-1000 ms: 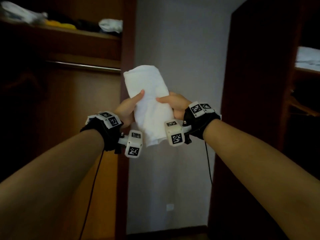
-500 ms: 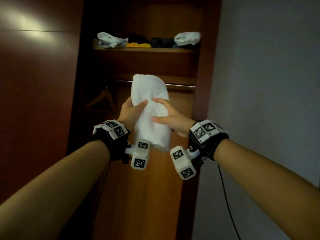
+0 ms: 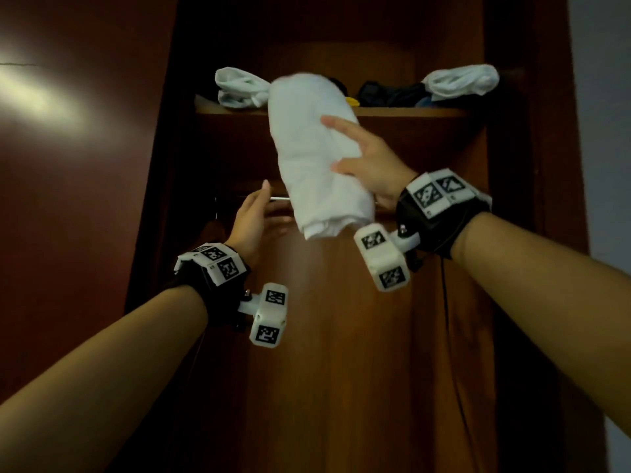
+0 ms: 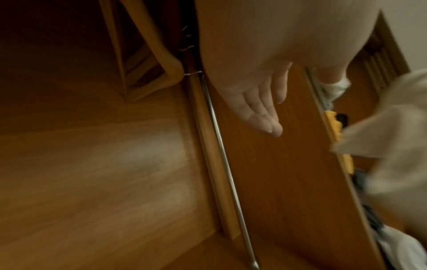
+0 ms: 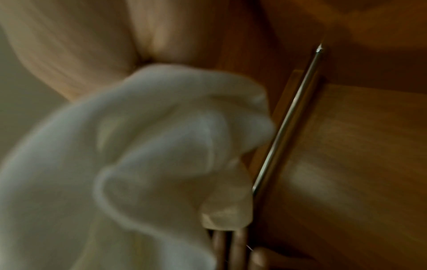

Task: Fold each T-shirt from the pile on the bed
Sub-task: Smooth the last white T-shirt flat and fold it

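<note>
Holding folded white T-shirt before wardrobe shelf; clothes already there

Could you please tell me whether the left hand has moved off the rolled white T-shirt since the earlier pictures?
Yes. The left hand has let go and dropped left of the T-shirt, by the closet rail; only the right hand holds it.

A wooden wardrobe is seen ahead, with a metal rail run across it and a wooden hanger hung toward 9 o'clock.
</note>
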### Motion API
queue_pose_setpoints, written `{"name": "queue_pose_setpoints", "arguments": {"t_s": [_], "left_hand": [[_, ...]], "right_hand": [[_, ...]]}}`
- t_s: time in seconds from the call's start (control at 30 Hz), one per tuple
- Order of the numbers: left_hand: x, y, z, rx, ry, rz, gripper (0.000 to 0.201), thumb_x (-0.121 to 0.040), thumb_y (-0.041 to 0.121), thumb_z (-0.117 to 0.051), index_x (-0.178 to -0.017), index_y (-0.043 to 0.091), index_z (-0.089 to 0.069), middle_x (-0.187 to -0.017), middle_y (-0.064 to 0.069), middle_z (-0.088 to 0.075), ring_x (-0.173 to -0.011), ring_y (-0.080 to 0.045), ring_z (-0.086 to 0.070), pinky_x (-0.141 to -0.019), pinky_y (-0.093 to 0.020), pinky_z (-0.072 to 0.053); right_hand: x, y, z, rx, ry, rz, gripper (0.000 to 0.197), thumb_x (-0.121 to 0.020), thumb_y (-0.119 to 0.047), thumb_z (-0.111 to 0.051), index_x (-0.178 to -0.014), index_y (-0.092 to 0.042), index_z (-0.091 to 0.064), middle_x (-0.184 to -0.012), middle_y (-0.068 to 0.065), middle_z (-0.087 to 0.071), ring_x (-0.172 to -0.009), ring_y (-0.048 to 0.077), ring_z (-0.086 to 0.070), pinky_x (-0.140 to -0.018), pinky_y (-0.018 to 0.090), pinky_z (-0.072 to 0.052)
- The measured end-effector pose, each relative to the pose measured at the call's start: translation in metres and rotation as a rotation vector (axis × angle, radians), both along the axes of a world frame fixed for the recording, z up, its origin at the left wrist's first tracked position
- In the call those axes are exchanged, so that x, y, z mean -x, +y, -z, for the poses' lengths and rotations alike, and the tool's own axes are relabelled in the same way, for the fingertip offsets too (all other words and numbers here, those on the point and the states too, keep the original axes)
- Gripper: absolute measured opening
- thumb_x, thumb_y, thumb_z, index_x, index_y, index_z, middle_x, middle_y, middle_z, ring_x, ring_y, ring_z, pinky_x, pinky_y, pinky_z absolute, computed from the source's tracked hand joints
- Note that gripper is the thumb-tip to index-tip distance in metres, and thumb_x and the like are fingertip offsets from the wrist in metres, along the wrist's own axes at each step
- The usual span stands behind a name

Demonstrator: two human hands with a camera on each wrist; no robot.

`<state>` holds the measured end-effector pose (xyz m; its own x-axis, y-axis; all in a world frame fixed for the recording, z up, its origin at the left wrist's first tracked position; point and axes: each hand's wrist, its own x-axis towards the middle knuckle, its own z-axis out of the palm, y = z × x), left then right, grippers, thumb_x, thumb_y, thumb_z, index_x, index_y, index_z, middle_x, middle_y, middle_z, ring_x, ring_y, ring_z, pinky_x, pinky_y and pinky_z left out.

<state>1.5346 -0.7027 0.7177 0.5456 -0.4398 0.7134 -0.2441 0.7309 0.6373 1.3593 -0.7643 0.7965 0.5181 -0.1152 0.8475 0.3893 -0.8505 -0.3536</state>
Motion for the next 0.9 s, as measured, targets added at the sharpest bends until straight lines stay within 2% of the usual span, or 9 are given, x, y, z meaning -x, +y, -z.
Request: {"name": "queue_pose_setpoints", "arguments": {"t_s": [0.07,0.13,0.27,0.43,0.6,0.73,0.9], "left_hand": [[-0.023,-0.012,-0.008,0.01,0.022,0.029,0.034,-0.097,0.048,-0.042,-0.113,0.019,-0.049,-0.092,0.002,-0.066,-0.058,-0.007,-0.062,-0.056,-0.021,-0.052],[-0.04,-0.022,-0.014,0.027,0.035,0.04,0.032,-0.097,0.047,-0.043,-0.113,0.02,-0.049,-0.092,0.001,-0.065,-0.055,-0.005,-0.061,-0.055,-0.019,-0.051],[-0.062,-0.032,-0.031,0.072,0.04,0.046,0.035,-0.097,0.047,-0.045,-0.117,0.019,-0.048,-0.093,-0.001,-0.065,-0.058,-0.005,-0.061,-0.055,-0.019,-0.051],[-0.073,-0.036,-0.049,0.125,0.013,0.025,0.034,-0.097,0.047,-0.044,-0.116,0.018,-0.049,-0.094,-0.002,-0.065,-0.061,-0.007,-0.06,-0.052,-0.017,-0.051],[-0.086,-0.046,-0.059,0.164,0.016,0.026,0.035,-0.098,0.044,-0.043,-0.117,0.016,-0.049,-0.093,-0.004,-0.063,-0.063,-0.01,-0.056,-0.049,-0.017,-0.047],[-0.102,-0.063,-0.06,0.155,-0.014,0.038,0.033,-0.097,0.045,-0.044,-0.117,0.02,-0.05,-0.098,-0.002,-0.064,-0.066,-0.008,-0.059,-0.054,-0.018,-0.049],[-0.123,-0.08,-0.077,0.17,-0.031,0.074,0.036,-0.096,0.044,-0.046,-0.121,0.018,-0.05,-0.096,-0.003,-0.065,-0.064,-0.009,-0.058,-0.054,-0.019,-0.048]], "right_hand": [[-0.008,0.003,-0.03,0.014,-0.067,0.019,0.066,-0.085,0.016,-0.047,-0.14,-0.021,-0.042,-0.146,0.004,-0.035,-0.122,0.019,-0.047,-0.1,0.033,-0.047],[-0.015,0.008,-0.057,-0.02,-0.128,-0.003,0.065,-0.085,0.016,-0.047,-0.139,-0.021,-0.043,-0.145,0.006,-0.037,-0.126,0.023,-0.046,-0.101,0.034,-0.046],[-0.028,0.017,-0.095,-0.053,-0.178,-0.044,0.063,-0.086,0.013,-0.047,-0.139,-0.023,-0.044,-0.142,0.009,-0.04,-0.119,0.024,-0.052,-0.093,0.035,-0.052],[-0.043,0.018,-0.12,-0.1,-0.237,-0.103,0.06,-0.088,0.009,-0.048,-0.139,-0.024,-0.044,-0.14,0.01,-0.04,-0.114,0.026,-0.055,-0.088,0.037,-0.055],[-0.06,0.012,-0.145,-0.097,-0.294,-0.113,0.061,-0.087,0.009,-0.049,-0.14,-0.022,-0.044,-0.14,0.011,-0.04,-0.111,0.026,-0.055,-0.085,0.034,-0.056],[-0.076,0.009,-0.163,-0.081,-0.345,-0.114,0.062,-0.087,0.008,-0.049,-0.141,-0.022,-0.042,-0.142,0.011,-0.039,-0.108,0.023,-0.055,-0.076,0.027,-0.057],[-0.1,0.01,-0.186,-0.036,-0.384,-0.083,0.062,-0.087,0.008,-0.05,-0.141,-0.022,-0.042,-0.147,0.012,-0.034,-0.12,0.029,-0.05,-0.095,0.04,-0.051]]}}
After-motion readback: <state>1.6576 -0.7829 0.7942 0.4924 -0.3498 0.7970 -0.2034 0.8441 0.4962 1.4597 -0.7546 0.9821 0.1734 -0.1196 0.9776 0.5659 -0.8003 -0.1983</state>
